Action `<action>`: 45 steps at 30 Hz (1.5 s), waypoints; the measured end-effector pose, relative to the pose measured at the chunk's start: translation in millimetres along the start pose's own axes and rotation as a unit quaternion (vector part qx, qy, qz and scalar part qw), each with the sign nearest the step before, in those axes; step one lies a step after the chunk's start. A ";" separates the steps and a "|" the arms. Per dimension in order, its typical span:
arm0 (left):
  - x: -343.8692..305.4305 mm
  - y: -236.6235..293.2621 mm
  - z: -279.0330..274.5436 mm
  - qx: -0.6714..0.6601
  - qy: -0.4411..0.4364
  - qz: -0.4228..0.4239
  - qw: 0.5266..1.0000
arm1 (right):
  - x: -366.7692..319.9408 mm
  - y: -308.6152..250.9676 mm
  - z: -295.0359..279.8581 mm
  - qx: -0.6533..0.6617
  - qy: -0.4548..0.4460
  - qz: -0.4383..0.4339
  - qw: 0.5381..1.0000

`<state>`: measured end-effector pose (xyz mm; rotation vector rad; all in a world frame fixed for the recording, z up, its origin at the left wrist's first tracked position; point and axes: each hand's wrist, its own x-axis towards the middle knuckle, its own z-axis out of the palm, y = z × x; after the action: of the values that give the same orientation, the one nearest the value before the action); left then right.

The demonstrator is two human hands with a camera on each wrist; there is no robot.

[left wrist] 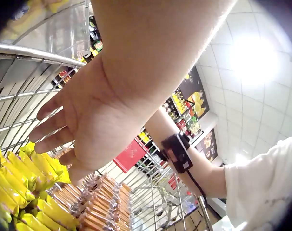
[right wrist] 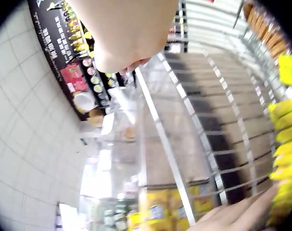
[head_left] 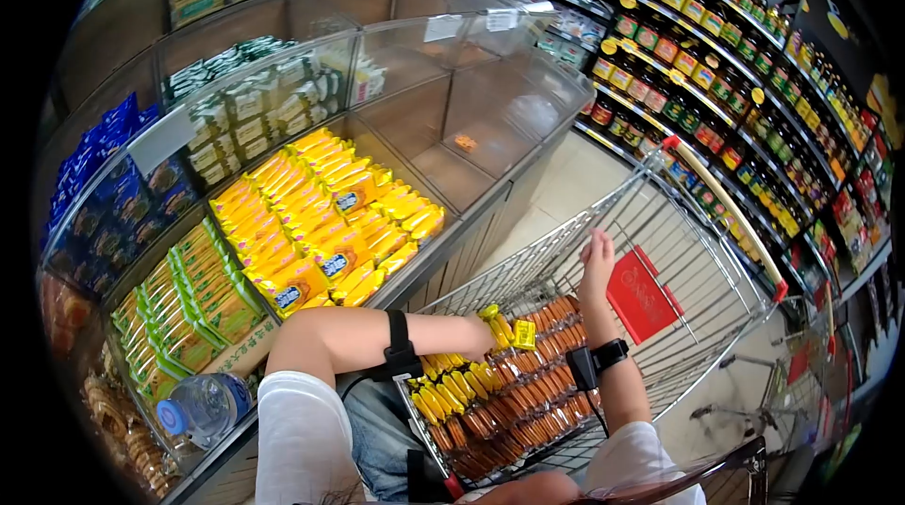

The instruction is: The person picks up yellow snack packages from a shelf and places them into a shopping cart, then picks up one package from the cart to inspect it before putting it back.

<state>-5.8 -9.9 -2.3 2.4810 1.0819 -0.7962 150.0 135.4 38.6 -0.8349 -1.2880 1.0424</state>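
My left hand (head_left: 471, 337) reaches across into the shopping cart, close over small yellow packets (head_left: 456, 392). In the left wrist view this hand (left wrist: 95, 127) has its fingers extended beside the yellow packets (left wrist: 28, 175), with nothing gripped in its palm. More of the yellow packets lie just past its fingertips. Brown packaged snacks (head_left: 556, 368) fill the cart in rows beside and beneath them. My right hand (head_left: 596, 264) is raised over the cart, nothing in it, its fingers loosely bent. In the right wrist view only part of that hand (right wrist: 131, 50) shows.
The wire cart (head_left: 702, 354) has a red panel (head_left: 644, 294) and a pale handle (head_left: 731, 213). To the left stands a divided bin with yellow bags (head_left: 325, 213) and green packs (head_left: 189, 293). A water bottle (head_left: 207, 408) lies at its edge. Shelves of jars (head_left: 698, 62) stand behind.
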 end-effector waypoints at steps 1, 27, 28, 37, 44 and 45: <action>-0.3 -1.0 -0.6 0.009 -0.010 -0.014 1.000 | -4.8 17.7 -14.7 -0.020 0.034 0.034 0.999; -16.3 -5.1 -17.6 -0.061 0.110 -0.060 0.990 | -46.3 25.3 -47.3 -0.593 -0.558 0.142 0.563; -19.4 -3.0 -21.4 -0.083 0.170 -0.049 0.981 | -47.8 15.5 -42.8 -0.573 -0.577 0.146 0.564; -9.7 -4.4 -32.1 -0.359 0.260 -0.027 0.896 | -70.6 -45.0 -45.3 -0.327 -0.546 0.107 0.764; 3.9 -7.3 -31.0 -0.672 0.306 0.083 0.669 | -62.8 -28.3 -68.7 -0.084 -0.406 0.207 0.886; 3.2 -7.6 -30.4 -0.677 0.316 0.084 0.659 | -64.7 -29.3 -65.5 -0.079 -0.391 0.187 0.898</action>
<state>1.3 11.8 19.4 1.3566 0.9654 0.8373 220.4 69.1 35.6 -0.8302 -1.9514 1.7064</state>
